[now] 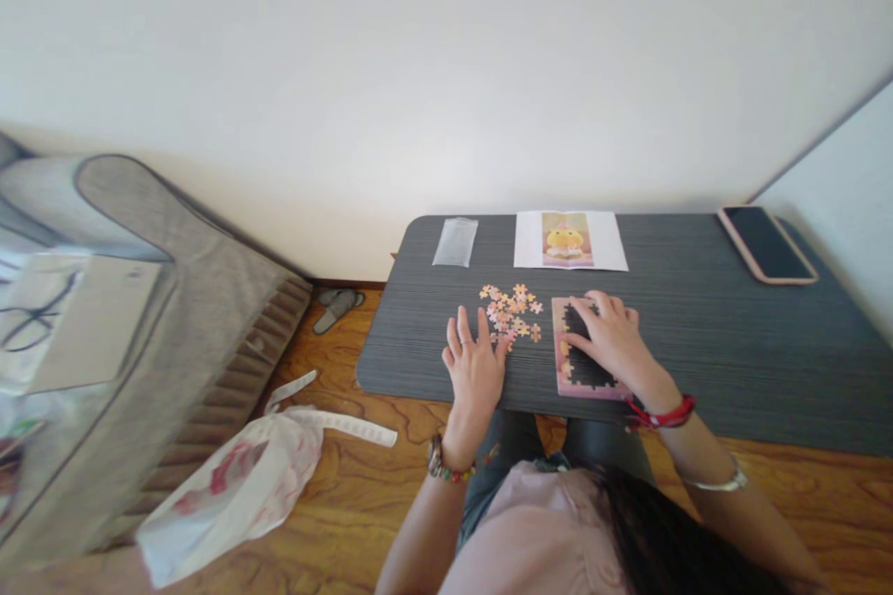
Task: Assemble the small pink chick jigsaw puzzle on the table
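Observation:
A small loose heap of pink and orange jigsaw pieces (pixel 513 309) lies on the dark table. Beside its near left edge, my left hand (pixel 475 367) rests with fingers spread and nothing held. To the right of the heap sits a jigsaw board (pixel 584 370) with a pink border partly filled by pieces and a dark bare middle. My right hand (pixel 614 339) lies over the board's right side, thumb and index finger apart above the dark middle. It covers part of the board, and its other fingers are bent. No piece shows in it.
Behind the board lies a paper sheet (pixel 606 237) with a printed yellow character picture. A clear plastic bag (pixel 456 243) is at the table's back left, a phone (pixel 767 244) at the back right. A sofa (pixel 209 297), slippers (pixel 339 309) and a white plastic bag (pixel 237 493) are left of the table.

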`<action>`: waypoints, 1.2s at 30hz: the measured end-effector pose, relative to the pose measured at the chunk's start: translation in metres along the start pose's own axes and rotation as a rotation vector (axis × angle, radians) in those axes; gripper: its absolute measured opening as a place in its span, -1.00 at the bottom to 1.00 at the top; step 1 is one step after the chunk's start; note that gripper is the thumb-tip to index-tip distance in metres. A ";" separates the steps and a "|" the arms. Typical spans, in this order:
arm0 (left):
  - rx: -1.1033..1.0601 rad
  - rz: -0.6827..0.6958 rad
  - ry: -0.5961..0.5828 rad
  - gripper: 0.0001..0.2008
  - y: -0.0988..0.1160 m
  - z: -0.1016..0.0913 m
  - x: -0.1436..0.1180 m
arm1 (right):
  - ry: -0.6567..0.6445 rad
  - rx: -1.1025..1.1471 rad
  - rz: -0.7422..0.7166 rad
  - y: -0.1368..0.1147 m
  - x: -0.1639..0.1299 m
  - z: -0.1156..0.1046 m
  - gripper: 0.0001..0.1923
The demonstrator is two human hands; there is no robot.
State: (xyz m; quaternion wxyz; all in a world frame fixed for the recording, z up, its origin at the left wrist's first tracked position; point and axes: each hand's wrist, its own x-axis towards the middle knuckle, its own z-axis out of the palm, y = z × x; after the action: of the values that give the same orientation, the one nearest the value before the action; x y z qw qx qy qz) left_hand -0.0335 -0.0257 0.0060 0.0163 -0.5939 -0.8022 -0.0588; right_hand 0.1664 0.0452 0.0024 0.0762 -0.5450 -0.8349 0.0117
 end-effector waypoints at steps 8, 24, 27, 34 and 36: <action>-0.017 0.089 -0.030 -0.57 -0.003 0.006 -0.008 | -0.090 0.012 -0.326 -0.047 0.020 -0.002 -0.51; -0.032 0.081 -0.059 -0.56 -0.010 0.003 -0.003 | -0.090 0.041 -0.249 -0.081 0.017 0.004 -0.49; -0.044 0.103 -0.065 -0.57 -0.013 0.003 -0.004 | -0.071 0.063 -0.230 -0.081 0.017 0.006 -0.50; -0.045 0.102 -0.043 -0.59 -0.011 0.002 -0.002 | -0.052 0.070 -0.223 -0.079 0.016 0.010 -0.51; -0.050 0.128 -0.025 -0.58 -0.007 0.001 0.000 | -0.055 0.060 -0.230 -0.078 0.017 0.011 -0.52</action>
State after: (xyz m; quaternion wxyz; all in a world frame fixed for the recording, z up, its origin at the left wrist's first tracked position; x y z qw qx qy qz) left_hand -0.0401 -0.0280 0.0046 -0.0048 -0.6448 -0.7612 -0.0700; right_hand 0.0872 0.0293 0.0016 0.0704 -0.4425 -0.8930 0.0426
